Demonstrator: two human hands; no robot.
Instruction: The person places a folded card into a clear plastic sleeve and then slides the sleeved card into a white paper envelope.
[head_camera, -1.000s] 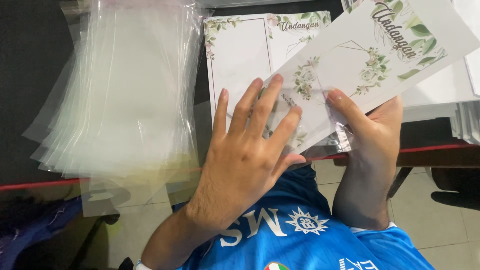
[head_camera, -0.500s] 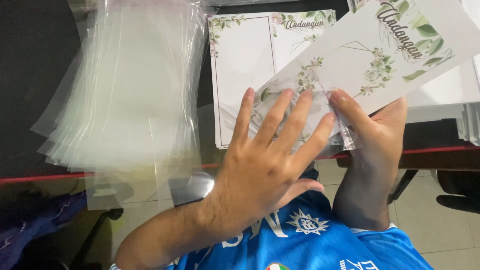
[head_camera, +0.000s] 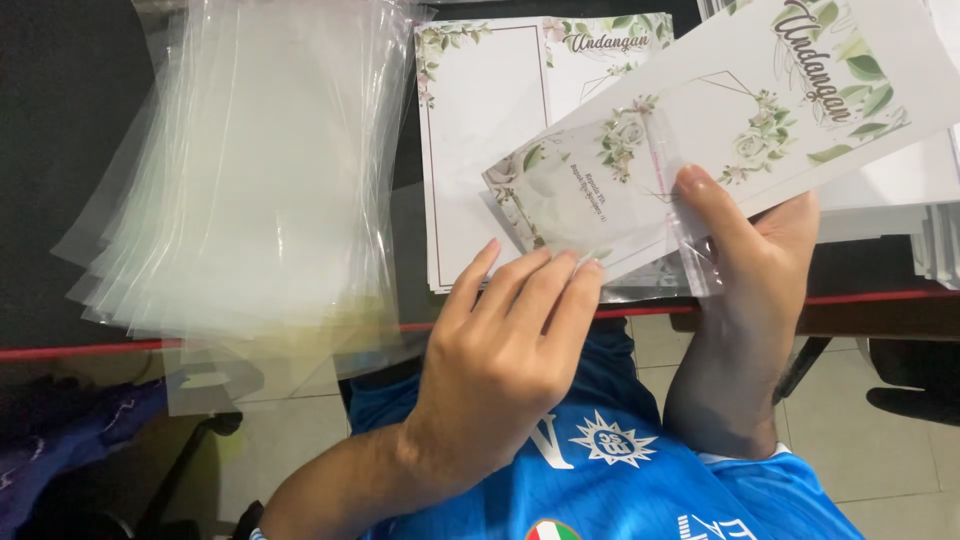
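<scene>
Head | right hand (head_camera: 745, 290) grip pinches glossy floral card (head_camera: 740, 110) | left hand (head_camera: 505, 350) flat on clear sleeve (head_camera: 575, 200)

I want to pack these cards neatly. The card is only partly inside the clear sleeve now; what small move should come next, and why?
Probably pull the clear sleeve further up over the card with the left hand, while the right hand holds the card steady. Only the card's lower end sits inside; most of it sticks out, and the left fingers rest at the sleeve's closed end.

A dark table (head_camera: 60, 120) with a red front edge. On it lie a fanned pile of clear plastic sleeves (head_camera: 250, 170) and 1 stack of floral cards (head_camera: 480, 130) beside it.
</scene>
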